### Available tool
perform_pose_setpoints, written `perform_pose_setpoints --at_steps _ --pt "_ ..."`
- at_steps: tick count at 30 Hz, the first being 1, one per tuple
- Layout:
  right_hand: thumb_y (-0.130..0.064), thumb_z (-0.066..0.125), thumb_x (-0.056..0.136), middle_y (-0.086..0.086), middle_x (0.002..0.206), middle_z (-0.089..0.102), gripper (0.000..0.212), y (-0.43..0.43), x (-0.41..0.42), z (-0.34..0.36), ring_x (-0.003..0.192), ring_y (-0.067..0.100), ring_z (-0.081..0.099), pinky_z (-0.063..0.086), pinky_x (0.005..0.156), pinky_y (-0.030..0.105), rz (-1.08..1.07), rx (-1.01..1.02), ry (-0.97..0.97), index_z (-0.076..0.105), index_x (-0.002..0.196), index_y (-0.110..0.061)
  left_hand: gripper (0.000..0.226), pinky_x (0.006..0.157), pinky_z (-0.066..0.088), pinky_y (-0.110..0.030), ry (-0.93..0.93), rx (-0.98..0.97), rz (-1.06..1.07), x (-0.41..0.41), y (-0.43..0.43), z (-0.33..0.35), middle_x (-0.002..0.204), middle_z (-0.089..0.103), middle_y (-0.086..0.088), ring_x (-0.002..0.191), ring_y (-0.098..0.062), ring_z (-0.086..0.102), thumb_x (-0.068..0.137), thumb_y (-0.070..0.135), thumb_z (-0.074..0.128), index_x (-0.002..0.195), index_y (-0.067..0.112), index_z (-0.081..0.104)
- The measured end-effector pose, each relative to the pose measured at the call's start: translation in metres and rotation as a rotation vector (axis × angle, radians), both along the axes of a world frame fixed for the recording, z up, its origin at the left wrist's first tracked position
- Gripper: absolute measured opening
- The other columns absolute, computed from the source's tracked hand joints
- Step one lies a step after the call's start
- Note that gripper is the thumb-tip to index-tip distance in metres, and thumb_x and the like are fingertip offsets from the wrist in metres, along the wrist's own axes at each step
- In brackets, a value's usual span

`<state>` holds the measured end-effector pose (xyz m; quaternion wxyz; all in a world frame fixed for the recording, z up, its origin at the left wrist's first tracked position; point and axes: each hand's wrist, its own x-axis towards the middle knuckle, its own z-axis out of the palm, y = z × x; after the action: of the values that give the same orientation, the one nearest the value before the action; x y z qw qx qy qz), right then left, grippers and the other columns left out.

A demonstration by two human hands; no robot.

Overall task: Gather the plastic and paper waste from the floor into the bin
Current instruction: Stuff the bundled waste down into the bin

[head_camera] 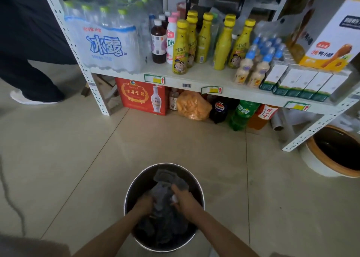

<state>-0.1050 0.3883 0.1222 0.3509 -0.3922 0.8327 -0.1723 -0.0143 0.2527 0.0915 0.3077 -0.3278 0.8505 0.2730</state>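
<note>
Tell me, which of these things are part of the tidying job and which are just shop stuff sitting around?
Part of the job:
bin
crumpled grey waste
left hand
right hand

Just lying about:
pack of water bottles
yellow bottles
red box
orange-rimmed pot

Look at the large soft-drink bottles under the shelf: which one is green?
The green bottle in the middle of the three. The one on its left is dark with a round red-and-blue logo; the one on its right is orange with a red-and-white label.
</note>
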Motion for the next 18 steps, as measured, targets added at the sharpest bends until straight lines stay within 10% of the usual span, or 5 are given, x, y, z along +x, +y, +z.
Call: perform_pose_setpoints --at_steps 18 --pt "-0.009 0.042 0.094 0.02 0.136 0.048 0.041 -0.015 -0.005 0.006 0.121 0.037 0.048 0.047 0.091 0.045 0.127 0.169 0.399 0.037 0.135 -0.004 0.046 0.098 0.045 -0.041 -0.058 -0.203 -0.211 0.003 -0.009 0.029 0.132 0.057 -0.017 0.121 -0.035 0.055 0.088 0.026 0.042 0.132 0.015 0.046"
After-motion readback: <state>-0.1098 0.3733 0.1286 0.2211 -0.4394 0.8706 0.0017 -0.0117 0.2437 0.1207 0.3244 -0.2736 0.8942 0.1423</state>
